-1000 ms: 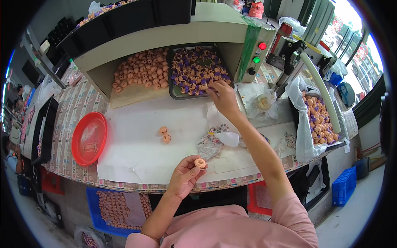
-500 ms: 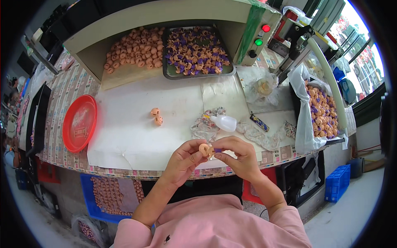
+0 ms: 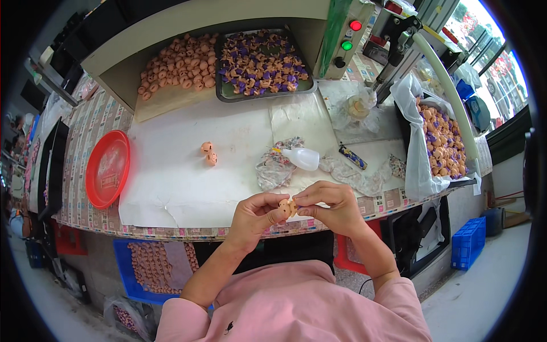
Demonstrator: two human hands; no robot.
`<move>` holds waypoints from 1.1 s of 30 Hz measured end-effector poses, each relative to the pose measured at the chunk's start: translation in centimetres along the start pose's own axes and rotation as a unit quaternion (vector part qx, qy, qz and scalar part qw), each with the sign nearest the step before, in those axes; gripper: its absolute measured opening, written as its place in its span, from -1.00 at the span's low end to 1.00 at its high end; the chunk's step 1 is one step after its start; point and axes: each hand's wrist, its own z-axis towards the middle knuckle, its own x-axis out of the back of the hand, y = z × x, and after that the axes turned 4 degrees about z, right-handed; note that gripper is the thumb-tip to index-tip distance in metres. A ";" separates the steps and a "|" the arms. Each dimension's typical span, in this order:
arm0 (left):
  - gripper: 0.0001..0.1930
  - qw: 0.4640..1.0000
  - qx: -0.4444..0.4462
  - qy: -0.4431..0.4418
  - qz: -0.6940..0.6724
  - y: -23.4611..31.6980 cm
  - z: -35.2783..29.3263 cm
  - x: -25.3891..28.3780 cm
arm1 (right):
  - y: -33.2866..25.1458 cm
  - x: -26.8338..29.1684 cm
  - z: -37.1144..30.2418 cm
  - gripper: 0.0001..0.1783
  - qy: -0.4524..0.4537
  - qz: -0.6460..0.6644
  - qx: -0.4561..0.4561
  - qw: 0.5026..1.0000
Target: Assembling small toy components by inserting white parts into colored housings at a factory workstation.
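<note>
Close to the table's front edge, my left hand [image 3: 256, 220] pinches a small peach doll head [image 3: 285, 209] between thumb and fingers. My right hand [image 3: 331, 207] grips a small peach-and-purple doll body, mostly covered by the fingertips, against the head's right side. How deeply the two parts fit together is hidden. Farther off to the left, two more doll heads [image 3: 209, 154] lie touching on the white paper [image 3: 171, 188]. A white squeeze bottle [image 3: 302, 158] with a yellow tip rests on a crumpled patterned cloth [image 3: 274, 171] beyond my hands.
Under the machine hood sit a pile of doll heads [image 3: 181, 64] and a black tray [image 3: 263, 93] of purple doll bodies. A red basin [image 3: 108, 170] is at left; a lined bin [image 3: 441, 142] of headed dolls is at right. A dark blue tube [image 3: 352, 157] lies beside the bottle.
The head has turned in my left fingers, so its opening no longer faces up. Both hands have come closer together, bringing the body tight against the head. The whole view has shifted slightly.
</note>
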 end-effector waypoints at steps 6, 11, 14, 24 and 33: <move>-0.66 0.999 0.036 0.004 -0.041 0.0 0.0 -0.6 | 0.4 -0.3 -0.6 -0.74 0.026 0.008 0.007 1.000; -0.69 0.994 0.064 0.005 -0.091 0.3 0.1 -1.5 | 0.6 0.4 -0.7 -0.76 0.026 0.038 0.008 0.999; -0.69 0.992 0.070 -0.019 -0.107 0.3 0.6 -1.9 | 0.1 0.9 -0.8 -0.76 0.041 0.067 -0.018 0.997; -0.75 0.997 0.058 -0.010 -0.042 2.8 1.3 -4.5 | -3.8 13.4 3.0 -0.77 0.335 -0.330 0.206 0.858; -0.72 0.993 0.081 -0.037 -0.077 2.6 1.4 -6.8 | -14.7 24.5 15.5 -0.65 0.400 -0.306 0.309 0.807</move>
